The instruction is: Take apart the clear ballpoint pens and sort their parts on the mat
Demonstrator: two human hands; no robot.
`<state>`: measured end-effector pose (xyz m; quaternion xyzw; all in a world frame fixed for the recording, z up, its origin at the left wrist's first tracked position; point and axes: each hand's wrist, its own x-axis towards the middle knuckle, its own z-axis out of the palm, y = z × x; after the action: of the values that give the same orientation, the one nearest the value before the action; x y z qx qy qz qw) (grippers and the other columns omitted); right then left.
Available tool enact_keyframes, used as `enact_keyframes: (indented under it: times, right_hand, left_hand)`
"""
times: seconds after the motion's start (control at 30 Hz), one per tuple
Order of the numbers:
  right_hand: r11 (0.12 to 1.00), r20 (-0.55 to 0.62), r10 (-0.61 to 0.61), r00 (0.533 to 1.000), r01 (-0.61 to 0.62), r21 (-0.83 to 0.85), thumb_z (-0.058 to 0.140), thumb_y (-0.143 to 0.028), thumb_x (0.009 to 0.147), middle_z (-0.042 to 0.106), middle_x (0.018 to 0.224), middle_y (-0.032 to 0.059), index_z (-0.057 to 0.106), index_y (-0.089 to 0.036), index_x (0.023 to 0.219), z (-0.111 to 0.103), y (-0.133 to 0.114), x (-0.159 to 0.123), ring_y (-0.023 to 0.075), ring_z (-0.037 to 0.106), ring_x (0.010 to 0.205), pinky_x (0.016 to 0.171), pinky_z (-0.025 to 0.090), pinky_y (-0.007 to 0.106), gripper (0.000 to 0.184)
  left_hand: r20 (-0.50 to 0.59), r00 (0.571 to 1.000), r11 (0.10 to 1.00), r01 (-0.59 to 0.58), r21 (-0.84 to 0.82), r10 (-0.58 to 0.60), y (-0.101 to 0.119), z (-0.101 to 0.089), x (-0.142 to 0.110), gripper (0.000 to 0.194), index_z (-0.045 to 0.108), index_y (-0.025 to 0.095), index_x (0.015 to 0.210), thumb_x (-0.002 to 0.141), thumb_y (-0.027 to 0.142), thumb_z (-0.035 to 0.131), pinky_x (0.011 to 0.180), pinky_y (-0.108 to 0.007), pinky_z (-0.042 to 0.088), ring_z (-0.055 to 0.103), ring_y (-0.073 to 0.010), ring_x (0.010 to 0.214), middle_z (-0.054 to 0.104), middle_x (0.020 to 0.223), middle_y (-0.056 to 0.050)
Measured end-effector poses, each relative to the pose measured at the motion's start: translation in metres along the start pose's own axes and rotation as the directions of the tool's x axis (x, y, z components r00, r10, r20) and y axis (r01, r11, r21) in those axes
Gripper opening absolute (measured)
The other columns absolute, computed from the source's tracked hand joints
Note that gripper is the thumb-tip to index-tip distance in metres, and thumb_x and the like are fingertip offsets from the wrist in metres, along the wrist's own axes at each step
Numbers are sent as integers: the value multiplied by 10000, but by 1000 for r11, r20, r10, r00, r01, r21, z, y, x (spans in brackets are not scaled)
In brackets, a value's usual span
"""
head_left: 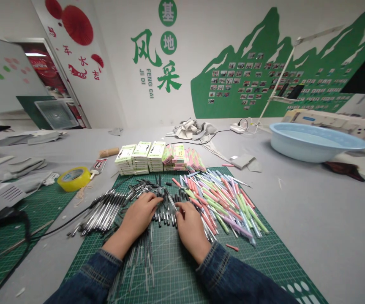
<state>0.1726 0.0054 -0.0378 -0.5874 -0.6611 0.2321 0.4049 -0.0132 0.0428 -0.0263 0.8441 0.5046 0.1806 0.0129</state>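
My right hand (190, 223) is closed, its thumb and fingers at the lower end of a clear pen (171, 200) with a black tip. My left hand (141, 213) reaches in from the other side, fingers bent together among black pen parts; what they grip is hidden. Between and below the hands lie several short clear pieces with black ends (165, 218). Thin pen refills (149, 257) lie under my left wrist. Left of the hands is a pile of clear pens (102, 213), and on the right a heap of pastel coloured pens (223, 200).
A green cutting mat (176, 270) lies under the pens. Small stacked boxes (141, 154) line its far edge. Yellow tape (74, 178) and a black cable (65, 221) are on the left. A blue basin (315, 141) stands at the right, grey cloth scraps (189, 128) at the back.
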Motion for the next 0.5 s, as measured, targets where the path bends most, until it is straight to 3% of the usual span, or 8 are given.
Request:
enact_keyframes:
  times: [0.23,0.4,0.5]
  right_hand:
    - [959,-15,133,991,-125,254,462,-125,744,651,829,54,643,-158,859,1,1,5,189,592,766,704,439,297,217]
    - [832,159,246,956,-292,471,464,-138,706,546,542,-45,551,-180,817,8,1,3,128,509,464,461,360,231,148]
    - [771,223,240,945,-325,548,461,-150,718,561,576,-48,502,-196,824,10,3,3,115,508,441,432,337,216,122]
  left_hand:
    - [32,996,985,-92,144,88,7,0,7,220,621,243,991,850,152,479,748,-288,417,511,-193,953,577,1031,-29]
    - [44,973,961,-231,154,226,6,-5,7,134,592,206,926,848,141,504,761,-301,422,511,-191,925,600,1006,-38]
    - [52,954,939,-298,170,294,5,-9,6,106,588,192,873,861,147,493,752,-311,433,521,-191,869,617,884,-40]
